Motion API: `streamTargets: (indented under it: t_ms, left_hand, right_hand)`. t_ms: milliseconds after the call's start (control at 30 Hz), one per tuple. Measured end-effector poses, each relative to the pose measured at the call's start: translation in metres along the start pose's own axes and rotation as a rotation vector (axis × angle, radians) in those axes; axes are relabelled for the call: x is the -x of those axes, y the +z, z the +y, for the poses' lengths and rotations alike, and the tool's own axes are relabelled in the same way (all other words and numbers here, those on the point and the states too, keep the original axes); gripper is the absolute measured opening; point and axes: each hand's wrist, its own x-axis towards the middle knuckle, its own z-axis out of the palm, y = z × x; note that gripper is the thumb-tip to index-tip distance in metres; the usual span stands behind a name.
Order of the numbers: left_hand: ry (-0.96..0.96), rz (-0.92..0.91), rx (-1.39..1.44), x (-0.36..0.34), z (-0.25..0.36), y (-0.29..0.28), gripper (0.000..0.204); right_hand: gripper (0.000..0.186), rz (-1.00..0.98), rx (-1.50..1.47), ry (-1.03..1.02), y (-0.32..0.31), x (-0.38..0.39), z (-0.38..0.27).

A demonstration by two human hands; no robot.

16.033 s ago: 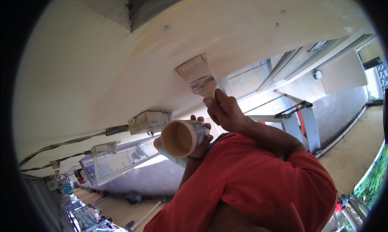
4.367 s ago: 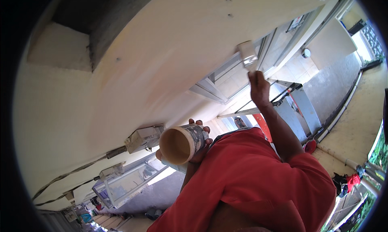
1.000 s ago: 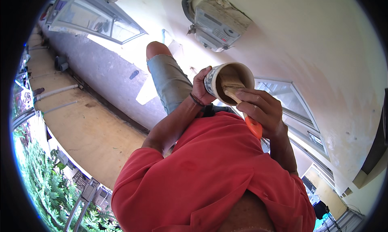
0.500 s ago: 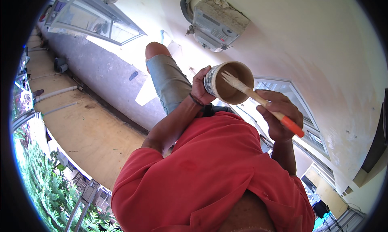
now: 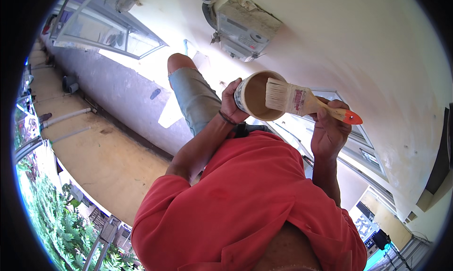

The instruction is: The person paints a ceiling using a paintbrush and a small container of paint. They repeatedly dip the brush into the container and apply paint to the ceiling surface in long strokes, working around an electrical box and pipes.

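Observation:
My left hand (image 5: 232, 102) grips a small round paint cup (image 5: 257, 95), tipped so its cream-coated inside faces me. In my right hand (image 5: 329, 129) is a flat paintbrush (image 5: 302, 101) with a wooden handle and an orange tip. Its pale bristles lie across the cup's mouth, at the right rim. Both forearms rise from my red shirt (image 5: 245, 200). My bent knee in denim shorts (image 5: 191, 89) is just left of the cup.
A cream wall (image 5: 358, 49) fills the upper right, with a grey meter box (image 5: 245, 23) and a pipe above the cup. A glazed window (image 5: 106, 30) is upper left. A yellowish floor (image 5: 94, 143), railing and green plants (image 5: 56, 219) are at the left.
One second ago the brush was dipped inside the cup. My right hand has drawn it out, and the bristles now rest across the cup's mouth. The cup has stayed put.

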Motion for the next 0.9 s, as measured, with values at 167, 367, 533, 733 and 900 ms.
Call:
streamTargets:
  t_ms: [167,367,533,733,900]
  left_hand:
    - [-0.028,0.018,0.056,0.002,0.002,-0.009,0.063]
    - [-0.061,0.078,-0.029,0.005,0.003,-0.01,0.066]
    - [-0.009,0.19,-0.154,0.006,0.002,-0.012,0.051]
    - [-0.027,0.271,-0.213,0.003,0.002,-0.018,0.05]
    - [-0.091,0.23,-0.164,0.002,0.0,-0.02,0.068]
  right_hand:
    - [0.026,0.09,-0.141,0.143,-0.007,0.012,0.003]
    - [0.036,0.195,-0.107,0.26,-0.025,0.023,-0.004]
    - [0.021,0.286,-0.08,0.298,-0.042,0.031,-0.016]
    - [0.013,-0.043,0.319,0.544,-0.055,0.029,-0.043]
    - [0.026,-0.263,0.309,0.717,-0.044,0.032,-0.045]
